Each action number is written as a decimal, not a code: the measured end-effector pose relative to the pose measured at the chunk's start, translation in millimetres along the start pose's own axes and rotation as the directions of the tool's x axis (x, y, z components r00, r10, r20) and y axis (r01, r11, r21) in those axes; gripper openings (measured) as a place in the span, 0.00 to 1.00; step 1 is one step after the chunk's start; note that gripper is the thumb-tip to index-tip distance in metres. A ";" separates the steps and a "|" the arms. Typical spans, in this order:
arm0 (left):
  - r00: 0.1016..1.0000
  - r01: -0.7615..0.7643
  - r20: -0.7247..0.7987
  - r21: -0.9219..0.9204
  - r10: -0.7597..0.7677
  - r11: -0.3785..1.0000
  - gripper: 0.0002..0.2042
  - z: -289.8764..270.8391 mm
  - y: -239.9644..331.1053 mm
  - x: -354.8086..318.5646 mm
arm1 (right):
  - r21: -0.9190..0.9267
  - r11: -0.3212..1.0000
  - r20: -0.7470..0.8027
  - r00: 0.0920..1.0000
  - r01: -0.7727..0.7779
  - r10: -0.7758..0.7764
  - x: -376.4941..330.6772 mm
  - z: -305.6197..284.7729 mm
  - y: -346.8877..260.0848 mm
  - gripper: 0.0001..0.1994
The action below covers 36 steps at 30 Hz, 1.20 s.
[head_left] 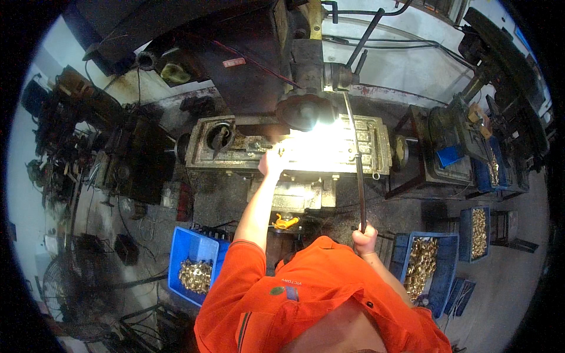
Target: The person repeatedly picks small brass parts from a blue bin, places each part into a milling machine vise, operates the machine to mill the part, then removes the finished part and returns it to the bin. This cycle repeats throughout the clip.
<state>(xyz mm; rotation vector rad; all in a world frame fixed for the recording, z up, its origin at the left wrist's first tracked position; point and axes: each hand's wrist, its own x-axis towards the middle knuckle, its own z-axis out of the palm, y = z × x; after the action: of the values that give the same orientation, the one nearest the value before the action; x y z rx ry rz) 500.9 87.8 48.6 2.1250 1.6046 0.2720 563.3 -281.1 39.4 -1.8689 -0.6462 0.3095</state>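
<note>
My right hand (pixel 365 238) is wrapped round the lower end of a long lever (pixel 359 188) with a dark grip, which runs up to the machine head (pixel 308 109). Stretched forward, my left hand (pixel 271 160) is at the front edge of the metal machine table (pixel 203 156), just left of the brightly lit patch. Glare washes out its fingers, and whatever they touch or hold cannot be made out. An orange-yellow handle (pixel 286 222) sits below the table, in front of my body.
A blue bin (pixel 176 259) of brass-coloured parts stands at my left. Two more blue bins, one near (pixel 450 247) and one farther (pixel 466 235), hold similar parts at my right. A floor fan (pixel 79 282) is far left. Another machine stand (pixel 412 176) is on the right.
</note>
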 end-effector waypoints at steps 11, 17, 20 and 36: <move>0.996 -0.059 -0.063 -0.024 0.057 0.998 0.26 2.3 -2.1 0.1 | -0.050 0.998 -0.035 0.999 0.033 -0.034 0.1 6.1 22.8 0.07; 0.997 -0.056 -0.055 0.004 0.056 0.998 0.26 1.1 -3.0 0.6 | -0.059 0.997 -0.028 0.998 0.053 -0.054 0.9 4.8 18.8 0.07; 0.999 -0.033 -0.033 -0.003 0.033 0.999 0.26 2.2 -2.2 1.3 | -0.079 0.995 -0.032 0.998 0.053 -0.056 1.5 5.1 15.7 0.07; 1.000 -0.019 -0.024 -0.034 0.018 0.999 0.26 -9.8 5.7 -7.9 | -0.093 0.990 -0.028 0.994 0.107 -0.110 2.6 4.3 16.0 0.07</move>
<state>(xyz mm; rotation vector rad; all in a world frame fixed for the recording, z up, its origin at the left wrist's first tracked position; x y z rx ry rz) 499.3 81.5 60.8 2.1194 1.5825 0.3292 567.8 -280.6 23.3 -1.9137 -0.7479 0.1806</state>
